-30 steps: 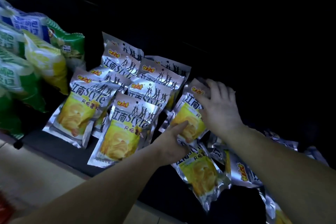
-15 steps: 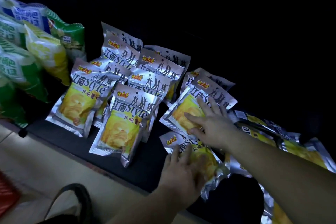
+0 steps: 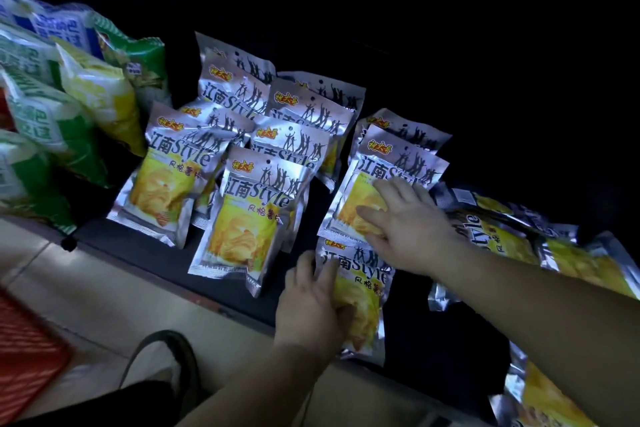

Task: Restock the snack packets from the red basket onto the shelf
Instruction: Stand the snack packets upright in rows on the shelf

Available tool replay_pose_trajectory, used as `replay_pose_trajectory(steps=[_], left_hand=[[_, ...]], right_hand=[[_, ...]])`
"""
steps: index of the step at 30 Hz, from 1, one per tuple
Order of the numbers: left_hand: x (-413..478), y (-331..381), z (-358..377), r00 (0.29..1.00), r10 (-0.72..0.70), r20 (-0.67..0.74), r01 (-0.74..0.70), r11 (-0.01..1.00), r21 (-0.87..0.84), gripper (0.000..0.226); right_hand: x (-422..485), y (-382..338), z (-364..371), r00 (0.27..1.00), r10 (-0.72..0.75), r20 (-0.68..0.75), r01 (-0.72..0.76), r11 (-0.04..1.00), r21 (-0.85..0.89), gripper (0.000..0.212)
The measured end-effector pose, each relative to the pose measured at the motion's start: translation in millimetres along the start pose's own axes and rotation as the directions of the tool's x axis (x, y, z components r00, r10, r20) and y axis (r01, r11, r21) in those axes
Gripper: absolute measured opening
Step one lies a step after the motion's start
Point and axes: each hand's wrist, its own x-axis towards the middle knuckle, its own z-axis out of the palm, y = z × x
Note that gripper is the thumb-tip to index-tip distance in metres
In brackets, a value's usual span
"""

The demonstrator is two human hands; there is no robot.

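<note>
Several silver-and-yellow chip packets [image 3: 256, 204] stand in leaning rows on the dark shelf [image 3: 149, 253]. My left hand [image 3: 311, 305] grips the left edge of a packet [image 3: 367, 288] lying at the shelf's front, thumb across its yellow face. My right hand [image 3: 405, 222] lies flat with straight fingers on the packet [image 3: 388, 166] just behind it, which leans on another. More of the same packets [image 3: 512, 236] lie in a loose heap to the right. A corner of the red basket [image 3: 24, 350] shows at the lower left.
Green, white and yellow snack bags [image 3: 59, 121] fill the shelf's left end. The pale floor [image 3: 104, 295] runs below the shelf edge. A dark curved handle [image 3: 162, 343] sits near my lower body. The shelf's back is in deep shadow.
My left hand has taken hold of the front packet and turned it more upright along the row. My right hand stays pressed on the packet behind it.
</note>
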Motion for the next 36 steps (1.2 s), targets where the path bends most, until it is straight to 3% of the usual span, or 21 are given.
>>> replay_pose_trajectory(steps=[3,7,11,14,16,18,20,23,28,32,34,36], left_hand=[[5.6,8.0,-7.2,0.978,-0.181,0.1,0.197,0.961,-0.192,0.086],[10.8,3.7,-15.3,0.962,-0.185,0.199,0.253,0.88,-0.402,0.102],[1.9,-5.3,-37.5,0.951,-0.101,0.291,0.245,0.823,-0.512,0.101],[-5.2,-13.2,-57.4,0.967,-0.064,0.245,0.209,0.746,-0.632,0.085],[-6.5,-12.5,-68.8,0.984,-0.023,0.177,0.141,0.706,-0.694,0.077],[-3.3,-6.2,-83.0,0.99,0.051,0.133,0.062,0.689,-0.722,0.075],[1.3,1.8,-94.8,0.987,0.121,0.103,-0.012,0.705,-0.709,0.073],[10.8,10.8,-96.7,0.987,0.146,0.07,-0.068,0.767,-0.638,0.07],[27.3,10.2,-74.2,0.991,0.126,-0.053,-0.134,0.82,-0.556,0.072],[46.1,2.7,-65.7,0.986,0.08,-0.146,-0.137,0.888,-0.439,0.071],[50.5,4.5,-63.7,0.976,0.065,-0.206,-0.126,0.945,-0.301,0.068],[49.6,8.7,-56.1,0.925,0.134,-0.356,-0.182,0.978,-0.104,0.066]], right_hand=[[-11.0,-15.1,7.8,0.99,0.129,0.047,-0.133,0.987,0.091,0.057],[-9.7,-13.7,15.8,0.964,0.183,0.193,-0.216,0.962,0.167,0.065],[-6.9,-11.1,8.2,0.949,0.183,0.258,-0.232,0.957,0.173,0.068],[-5.7,-7.0,2.3,0.94,0.187,0.286,-0.255,0.941,0.221,0.069],[-6.6,-4.8,-5.2,0.957,0.181,0.225,-0.255,0.896,0.364,0.065],[-7.4,-4.4,-17.7,0.976,0.193,0.098,-0.211,0.753,0.623,0.042],[-8.5,-7.0,-36.4,0.968,0.249,0.006,-0.152,0.571,0.806,0.014],[-11.3,-2.4,-58.6,0.952,0.305,0.01,-0.154,0.454,0.878,0.02],[-17.0,16.1,-53.1,0.932,0.359,0.055,-0.244,0.506,0.828,0.025],[-5.4,21.1,-41.1,0.934,0.35,-0.065,-0.172,0.603,0.779,0.033],[5.7,20.7,-38.7,0.92,0.366,-0.139,-0.165,0.685,0.71,0.036],[17.7,18.9,-37.8,0.905,0.366,-0.217,-0.157,0.761,0.629,0.036]])
